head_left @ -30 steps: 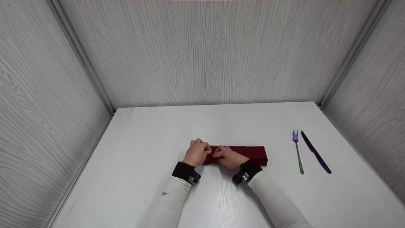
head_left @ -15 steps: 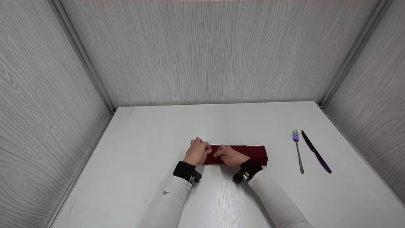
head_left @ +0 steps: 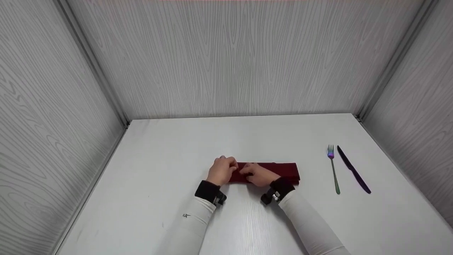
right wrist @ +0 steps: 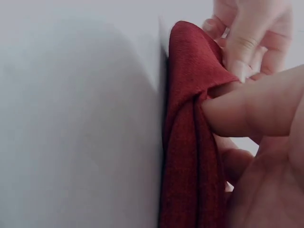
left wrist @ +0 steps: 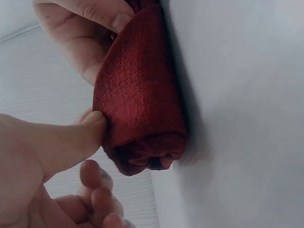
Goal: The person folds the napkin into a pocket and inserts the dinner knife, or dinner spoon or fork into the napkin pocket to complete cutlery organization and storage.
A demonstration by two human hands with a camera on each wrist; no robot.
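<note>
Head view high, facing forward-down; wrist views close (both share red cloth (left wrist: pixel 142 85)).

Room to pass along the back edge of the worktop (head_left: pixel 148 159), corner to corner behind the dark red cloth (head_left: pixel 283 171); bounded there by the back wall (head_left: pixel 230 56). Broad way along the left edge, between left wall (head_left: pixel 42 106) and left sleeve (head_left: pixel 191 221). Blocked at the middle by the cloth, with left hand (head_left: pixel 220 171) and right hand (head_left: pixel 261 176) upon it, a slim gap between. Passable between left sleeve and right sleeve (head_left: pixel 313 225), widening nearward. Passable between the cloth's right end and the fork (head_left: pixel 333 170). Tight between fork and knife (head_left: pixel 352 170) at their far ends, wider nearward. Another strip between knife and right edge, beneath the right wall (head_left: pixel 417 117).
</note>
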